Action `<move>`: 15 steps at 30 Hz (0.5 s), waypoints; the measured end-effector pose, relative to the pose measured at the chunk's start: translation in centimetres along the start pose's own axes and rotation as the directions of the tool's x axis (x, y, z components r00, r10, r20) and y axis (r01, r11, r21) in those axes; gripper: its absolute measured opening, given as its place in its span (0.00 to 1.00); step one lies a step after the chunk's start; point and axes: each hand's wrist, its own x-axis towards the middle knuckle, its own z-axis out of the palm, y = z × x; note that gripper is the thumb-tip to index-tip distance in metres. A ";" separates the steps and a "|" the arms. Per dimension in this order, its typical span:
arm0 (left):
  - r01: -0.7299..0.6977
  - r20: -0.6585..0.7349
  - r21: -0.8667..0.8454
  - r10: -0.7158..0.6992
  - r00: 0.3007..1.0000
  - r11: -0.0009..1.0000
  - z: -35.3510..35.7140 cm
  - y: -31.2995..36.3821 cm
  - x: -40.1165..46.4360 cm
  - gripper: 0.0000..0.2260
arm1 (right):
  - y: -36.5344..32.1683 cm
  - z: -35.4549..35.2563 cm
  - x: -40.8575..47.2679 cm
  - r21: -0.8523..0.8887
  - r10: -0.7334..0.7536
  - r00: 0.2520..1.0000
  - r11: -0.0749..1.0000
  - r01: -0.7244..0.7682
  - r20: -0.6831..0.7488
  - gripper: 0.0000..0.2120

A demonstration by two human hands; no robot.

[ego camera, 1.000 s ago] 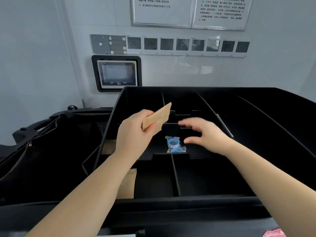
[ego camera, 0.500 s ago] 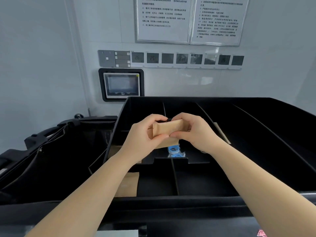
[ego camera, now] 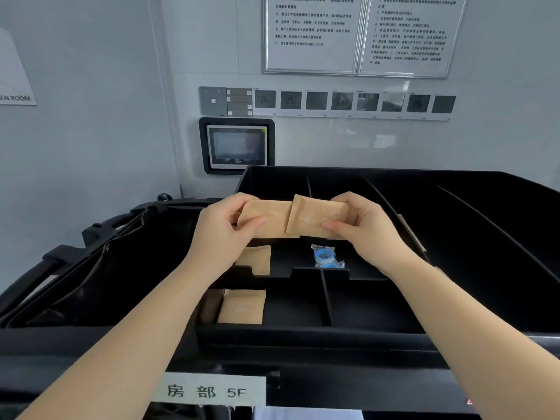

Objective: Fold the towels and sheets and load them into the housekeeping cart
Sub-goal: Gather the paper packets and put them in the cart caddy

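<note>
Hands have drawn apart since half a second ago: then both were bunched together around one brown bundle, now the left hand (ego camera: 225, 230) pinches one brown paper packet (ego camera: 263, 218) and the right hand (ego camera: 362, 224) pinches a second packet (ego camera: 316, 218), thumbs in front and fingers curled behind. The two packets sit side by side, their inner edges touching or slightly overlapping, held above the middle of the black cart tray (ego camera: 303, 334). A second ago only the left hand held a packet, and the right hand hovered open over the tray.

The view has also tilted, so that the tray's near edge and a white label (ego camera: 209, 389) reading "5F" on the cart's front now show. In the tray, another brown packet (ego camera: 241, 307) lies in the near-left compartment, and one more (ego camera: 257, 259) leans in the compartment behind it, partly hidden by the left wrist. A clear wrapper with blue rings (ego camera: 325, 257) lies where it did before, in a centre compartment beneath the right hand. A black bag (ego camera: 100, 268) hangs off the cart's left edge. No towels or sheets are in view.
</note>
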 end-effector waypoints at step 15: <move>-0.026 -0.076 0.161 0.039 0.996 0.987 -1.7 -0.5 -1.9 0.11 | -2.0 3.7 -3.1 -0.445 -0.073 0.917 0.857 0.259 0.393 0.14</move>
